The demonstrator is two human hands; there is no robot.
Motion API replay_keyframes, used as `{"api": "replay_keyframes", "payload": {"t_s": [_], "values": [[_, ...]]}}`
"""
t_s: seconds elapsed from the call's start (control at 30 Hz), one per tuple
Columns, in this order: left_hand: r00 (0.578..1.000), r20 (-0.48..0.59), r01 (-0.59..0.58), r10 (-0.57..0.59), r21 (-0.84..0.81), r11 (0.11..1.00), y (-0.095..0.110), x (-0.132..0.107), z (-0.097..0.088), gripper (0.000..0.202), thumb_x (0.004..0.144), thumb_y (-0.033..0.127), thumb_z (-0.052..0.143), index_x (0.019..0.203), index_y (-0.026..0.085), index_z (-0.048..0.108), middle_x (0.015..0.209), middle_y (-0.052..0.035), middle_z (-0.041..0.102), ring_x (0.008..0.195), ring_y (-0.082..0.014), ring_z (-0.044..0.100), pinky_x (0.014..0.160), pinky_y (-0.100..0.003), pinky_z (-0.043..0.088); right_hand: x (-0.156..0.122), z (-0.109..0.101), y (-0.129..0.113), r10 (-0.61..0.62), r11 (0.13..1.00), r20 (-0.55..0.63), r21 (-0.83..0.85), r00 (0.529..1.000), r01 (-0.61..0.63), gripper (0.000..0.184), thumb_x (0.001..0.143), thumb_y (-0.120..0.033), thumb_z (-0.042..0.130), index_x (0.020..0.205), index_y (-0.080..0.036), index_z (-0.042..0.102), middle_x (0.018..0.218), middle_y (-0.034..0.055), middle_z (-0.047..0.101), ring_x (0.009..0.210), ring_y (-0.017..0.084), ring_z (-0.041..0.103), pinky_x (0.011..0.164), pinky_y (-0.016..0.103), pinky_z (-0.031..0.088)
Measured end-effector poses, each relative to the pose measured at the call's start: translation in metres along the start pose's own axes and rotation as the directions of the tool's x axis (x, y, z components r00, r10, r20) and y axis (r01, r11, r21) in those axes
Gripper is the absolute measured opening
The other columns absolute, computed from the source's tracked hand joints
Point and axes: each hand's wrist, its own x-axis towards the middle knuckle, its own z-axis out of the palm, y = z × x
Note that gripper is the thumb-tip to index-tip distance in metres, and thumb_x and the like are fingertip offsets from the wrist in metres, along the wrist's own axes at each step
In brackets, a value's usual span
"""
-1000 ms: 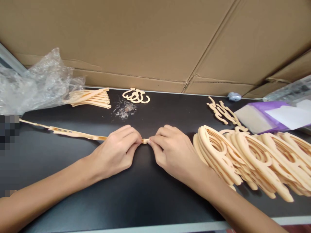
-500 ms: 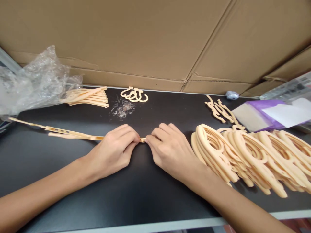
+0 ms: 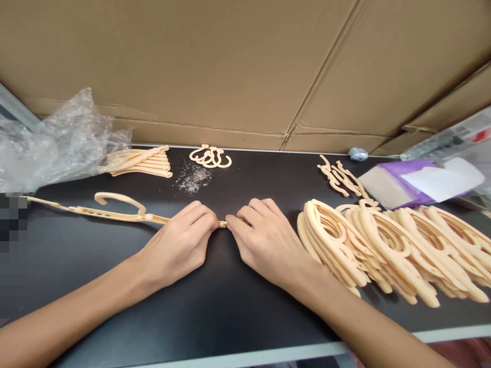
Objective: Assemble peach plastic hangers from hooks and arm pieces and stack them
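A beige plastic hanger stretches leftward from my fingers, its arm unfolded and its hook curving up and to the left. My left hand is closed around the hanger's right part. Facing it, my right hand pinches the tip of the same hanger. Only a short piece shows between the two sets of fingertips; the rest there is hidden by my hands. To the right of my right hand lie stacked folded hangers, close to my wrist.
Loose hooks and hanger arms lie at the back, partly under clear plastic wrap. White scraps are scattered nearby. Several wavy pieces and a purple packet sit back right. Cardboard walls the rear.
The hanger has turned in my hands, so its hook now swings up above the bar instead of lying below it. Both hands stay close together, still gripping it. The view has tilted slightly.
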Motion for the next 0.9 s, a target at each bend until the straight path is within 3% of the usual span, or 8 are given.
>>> {"api": "replay_keyframes", "payload": {"t_s": [0.17,0.3,0.43,0.53,0.6,0.73,0.8,0.9], "values": [[0.997,-0.082,0.002,0.001,0.026,1.000,0.000,-0.001,-0.002,0.019,0.094,-0.003,0.052,0.094,0.013,0.061,0.092,-0.0068,0.066,0.086,-0.0170,0.058,0.079,-0.030,0.052,0.004,-0.007,-0.005,-0.006,0.997,-0.248,0.077,0.969,0.026,0.015,0.089,-0.004,0.062,0.089,-0.011,0.075,0.086,0.0100,0.072,0.084,0.023,0.057,0.073,0.036,0.042],[0.991,-0.127,-0.029,0.033,0.033,0.999,0.000,0.000,-0.003,0.019,0.091,-0.005,0.056,0.098,0.012,0.062,0.096,-0.0078,0.067,0.089,-0.0175,0.059,0.081,-0.031,0.053,0.002,-0.013,-0.011,-0.045,0.991,-0.311,0.108,0.949,0.082,0.016,0.089,-0.006,0.061,0.081,-0.011,0.074,0.063,0.0037,0.064,0.063,0.018,0.054,0.064,0.033,0.039],[0.983,-0.166,-0.067,0.073,0.043,0.997,0.000,0.001,-0.003,0.022,0.090,-0.007,0.057,0.100,0.012,0.061,0.098,-0.0088,0.068,0.089,-0.0180,0.060,0.080,-0.032,0.054,-0.005,-0.004,-0.024,-0.010,0.980,-0.084,0.198,0.996,0.027,0.025,0.091,-0.010,0.053,0.073,-0.015,0.070,0.050,0.0004,0.058,0.044,0.014,0.047,0.051,0.033,0.028],[0.971,-0.221,-0.088,0.096,0.047,0.995,0.001,0.000,-0.005,0.027,0.087,-0.009,0.059,0.104,0.012,0.061,0.100,-0.0098,0.069,0.091,-0.0187,0.061,0.081,-0.034,0.055,-0.004,-0.001,-0.030,0.173,0.918,0.230,0.315,0.958,-0.242,0.030,0.096,-0.022,0.050,0.077,-0.015,0.072,0.058,0.0055,0.068,0.045,0.015,0.054,0.051,0.031,0.028],[0.961,-0.246,-0.117,0.126,0.051,0.992,0.003,0.000,-0.009,0.029,0.085,-0.009,0.061,0.105,0.013,0.062,0.102,-0.0107,0.069,0.091,-0.0196,0.062,0.080,-0.035,0.055,0.001,-0.004,-0.029,0.318,0.745,0.378,0.467,0.870,-0.475,0.031,0.099,-0.030,0.051,0.083,-0.016,0.074,0.063,0.0056,0.070,0.050,0.015,0.058,0.054,0.029,0.034],[0.944,-0.268,-0.178,0.193,0.079,0.981,0.009,0.002,-0.017,0.031,0.081,-0.010,0.064,0.103,0.012,0.063,0.101,-0.0125,0.070,0.091,-0.0220,0.064,0.076,-0.037,0.055,0.010,-0.014,-0.019,0.306,0.094,0.655,0.702,0.691,-0.706,0.025,0.092,-0.040,0.063,0.105,-0.020,0.071,0.055,-0.0036,0.062,0.046,0.011,0.052,0.047,0.023,0.040],[0.941,-0.266,-0.189,0.208,0.092,0.978,0.011,0.003,-0.019,0.031,0.080,-0.011,0.064,0.102,0.011,0.064,0.101,-0.0130,0.071,0.092,-0.0226,0.065,0.075,-0.036,0.054,0.012,-0.016,-0.016,0.256,-0.196,0.724,0.687,0.640,-0.699,0.042,0.079,-0.038,0.077,0.115,-0.020,0.067,0.060,-0.0037,0.064,0.051,0.013,0.055,0.042,0.021,0.042],[0.942,-0.252,-0.204,0.224,0.104,0.974,0.012,0.005,-0.019,0.029,0.081,-0.011,0.063,0.101,0.011,0.063,0.100,-0.0126,0.071,0.090,-0.0221,0.065,0.074,-0.036,0.054,0.014,-0.016,-0.015,0.308,-0.500,0.705,0.691,0.639,-0.522,0.053,0.070,-0.031,0.083,0.118,-0.020,0.064,0.074,0.0003,0.070,0.069,0.017,0.062,0.043,0.022,0.049]]}}
